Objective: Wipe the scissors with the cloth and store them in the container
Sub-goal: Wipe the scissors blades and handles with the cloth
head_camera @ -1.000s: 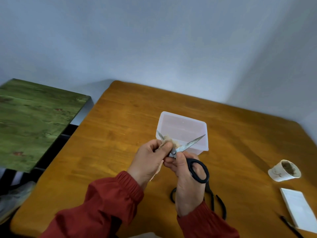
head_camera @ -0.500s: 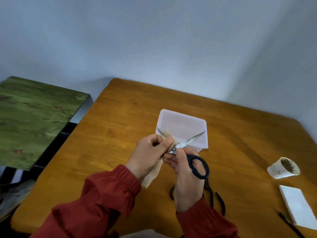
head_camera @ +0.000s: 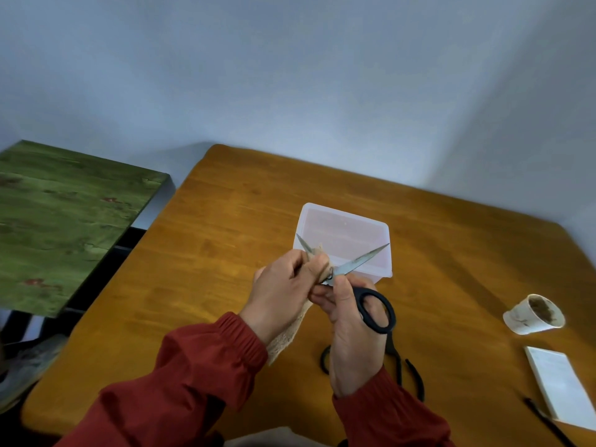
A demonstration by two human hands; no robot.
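Black-handled scissors [head_camera: 361, 264] are held spread wide above the wooden table [head_camera: 225, 253]. My right hand [head_camera: 350, 330] grips them at the handles, one black loop showing beside the thumb. My left hand [head_camera: 283, 291] pinches a beige cloth [head_camera: 287, 337] around the left blade near the pivot; that blade's tip sticks out above the fingers. The rest of the cloth hangs under my left wrist. A translucent white container [head_camera: 345, 235] stands open just behind the blades. A second black-handled tool [head_camera: 406, 371] lies on the table under my right wrist, mostly hidden.
A stained paper cup [head_camera: 532, 314] lies on its side at the right. A white pad [head_camera: 561, 388] and a black pen [head_camera: 545, 421] sit near the right front edge. A green-topped table [head_camera: 64, 221] stands to the left, beyond a gap.
My left hand has slid the cloth slightly along the left blade, and more cloth now hangs below the wrist. The view shifted a little.
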